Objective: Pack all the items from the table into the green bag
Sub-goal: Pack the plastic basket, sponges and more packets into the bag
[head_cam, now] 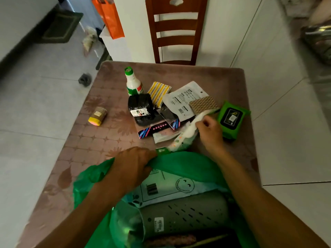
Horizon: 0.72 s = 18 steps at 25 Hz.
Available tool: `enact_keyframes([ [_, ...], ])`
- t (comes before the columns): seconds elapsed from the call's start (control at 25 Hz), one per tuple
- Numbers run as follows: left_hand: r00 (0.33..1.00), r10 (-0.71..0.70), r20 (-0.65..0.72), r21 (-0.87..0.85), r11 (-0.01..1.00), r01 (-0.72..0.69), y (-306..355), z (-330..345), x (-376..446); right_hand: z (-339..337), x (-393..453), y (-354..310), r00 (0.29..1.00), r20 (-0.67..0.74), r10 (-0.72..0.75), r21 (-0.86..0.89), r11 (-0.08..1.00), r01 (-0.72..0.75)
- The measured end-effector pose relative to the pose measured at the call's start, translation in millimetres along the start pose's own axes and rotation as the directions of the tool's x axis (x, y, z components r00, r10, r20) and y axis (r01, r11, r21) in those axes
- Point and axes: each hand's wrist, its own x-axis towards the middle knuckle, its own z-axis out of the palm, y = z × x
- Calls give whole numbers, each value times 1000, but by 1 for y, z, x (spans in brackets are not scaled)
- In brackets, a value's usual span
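Observation:
The green bag (193, 165) lies open at the table's near edge, with a grey perforated container (188, 215) and a pale printed mailer (172, 188) inside. My left hand (132, 163) grips the bag's far rim. My right hand (209, 133) pinches a white and green soft packet (186, 135) lying just beyond the bag. Further back lie a green wipes pack (231, 119), a white pouch (182, 99), a black roll pack (141, 108), a striped yellow packet (159, 93), a green-capped bottle (132, 83) and a small yellow-capped jar (97, 116).
The brownish patterned table (86, 140) stands on a tiled floor. A wooden chair (175, 31) is pushed against its far edge. An orange bag (108, 17) hangs at the back left. A beige honeycomb pad (203, 104) and a dark neon-striped packet (154, 129) lie among the items.

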Motion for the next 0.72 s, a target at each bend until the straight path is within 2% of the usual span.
enact_keyframes([
  [0.12, 1000, -10, -7, -125, 992, 9, -3, -5, 0, -60, -47, -46, 981, -129, -145, 222, 960, 171],
  [0.24, 998, -55, -36, -354, 934, 39, -6, -10, -1, -97, -104, -86, 961, -40, -273, 437, 860, 263],
  [0.28, 997, -71, -41, -434, 899, 47, -8, -12, 0, -102, -123, -93, 937, -17, -348, 425, 846, 321],
  [0.32, 996, -75, -38, -491, 870, 47, -10, -13, 1, -106, -140, -97, 874, 2, -486, 318, 829, 461],
  [0.36, 997, -66, -34, -531, 847, 38, -11, -15, 1, -107, -156, -95, 778, 46, -627, 140, 775, 616],
  [0.4, 998, -59, -32, -571, 820, 30, -11, -17, 0, -102, -170, -91, 682, 117, -722, -55, 681, 730],
  [0.44, 998, -63, -27, -618, 786, 33, -12, -19, -1, -96, -181, -81, 578, 262, -773, -165, 554, 816],
  [0.52, 995, -93, -21, -674, 736, 55, -13, -23, -3, -74, -204, -49, 375, 581, -722, -203, 317, 926],
  [0.56, 995, -92, -33, -672, 739, 46, -13, -25, -4, -60, -213, -32, 319, 665, -675, -223, 228, 948],
  [0.6, 996, -70, -46, -656, 754, 22, -11, -26, -6, -46, -218, -14, 330, 726, -604, -259, 204, 944],
  [0.64, 998, -23, -56, -632, 775, -17, -8, -27, -9, -34, -221, -1, 387, 745, -542, -319, 221, 922],
  [0.72, 994, 84, -65, -533, 839, -106, 3, -27, -14, -10, -209, 4, 565, 740, -365, -433, 384, 815],
])
